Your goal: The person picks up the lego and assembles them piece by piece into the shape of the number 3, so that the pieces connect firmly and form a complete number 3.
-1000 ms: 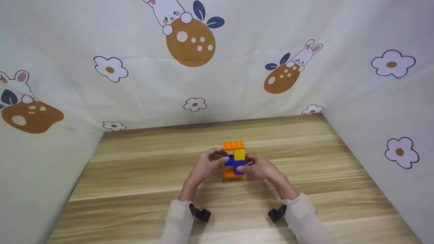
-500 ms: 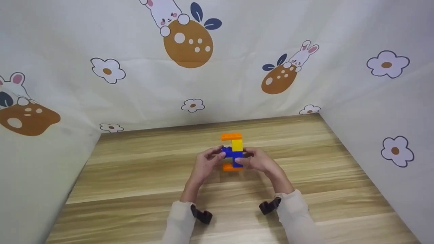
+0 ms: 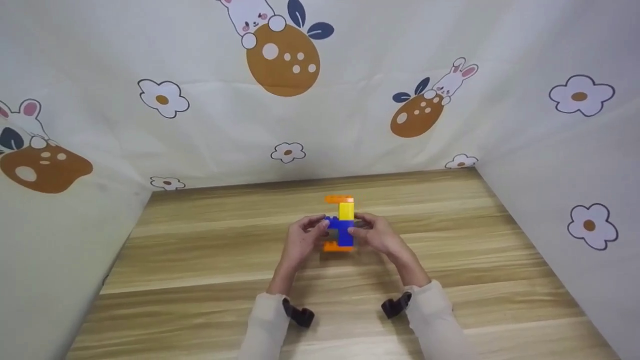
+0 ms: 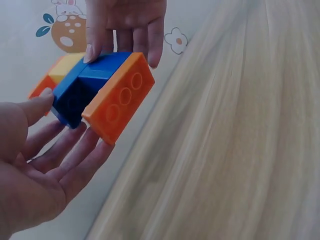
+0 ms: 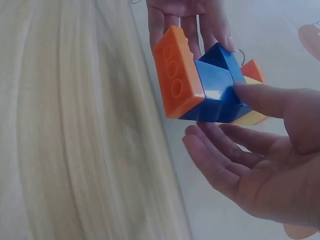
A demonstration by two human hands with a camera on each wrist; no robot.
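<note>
Both hands hold up a toy building-brick assembly in the middle of the head view. An orange brick [image 3: 332, 199] tops it, with a yellow brick [image 3: 346, 211] below, then blue bricks [image 3: 346, 235] and another orange brick [image 3: 330, 247] at the bottom. One blue brick juts out toward the left. My left hand [image 3: 301, 242] pinches that jutting end, thumb in front and fingers behind. From the other side, my right hand [image 3: 382, 236] pinches the blue part, its thumb [image 5: 260, 97] on the face. The lower orange brick shows its hollow underside [image 4: 125, 97] in the left wrist view.
Under the hands lies a wood-grain tabletop [image 3: 210, 265]. Pale cloth [image 3: 350, 125] printed with rabbits and flowers stands around its back and sides. Black wrist mounts [image 3: 299, 316] sit at both light sleeves [image 3: 432, 312].
The brick assembly has risen in the head view and tipped, so the top orange brick now appears nearly edge-on. Both hands have moved with it, keeping their hold.
</note>
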